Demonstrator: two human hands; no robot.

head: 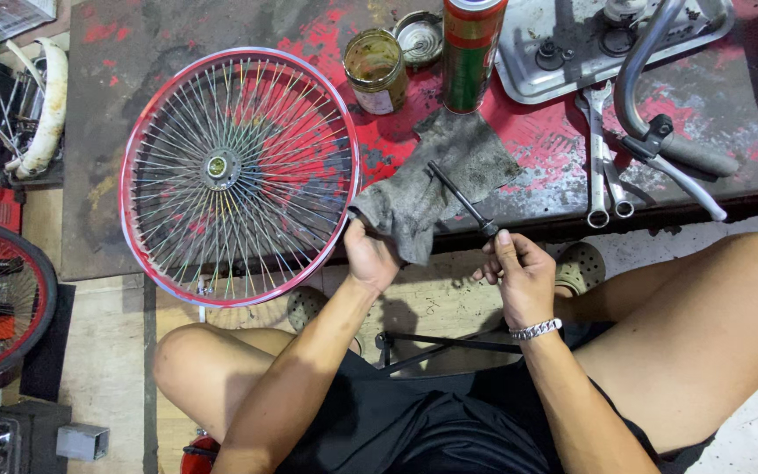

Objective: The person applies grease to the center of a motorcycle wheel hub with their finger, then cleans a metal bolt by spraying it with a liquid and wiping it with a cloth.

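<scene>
Nearest the camera, the right hand (519,272) closes around the lower end of a thin dark axle rod (460,198), thumb pressed along it so the shaft slants up and away over the workbench (177,35). The left hand (368,256) pinches one corner of a grimy grey rag (436,171), fingers shut on the cloth, which drapes off the bench edge and lies under the rod, probably so the rod can be wiped against it, though where metal meets cloth is hard to make out.

Just beside the left hand, a red-rimmed spoked bicycle wheel (239,175) lies flat on the bench, hub up, overhanging the near edge. To the right rest two wrenches (603,167) and a curved handlebar with brake lever (660,132), kept within reach. Farther back stand an open jar of grease (376,70), its lid (420,37) beside it, a tall spray can (471,53) and a metal tray (563,53) of small parts.
</scene>
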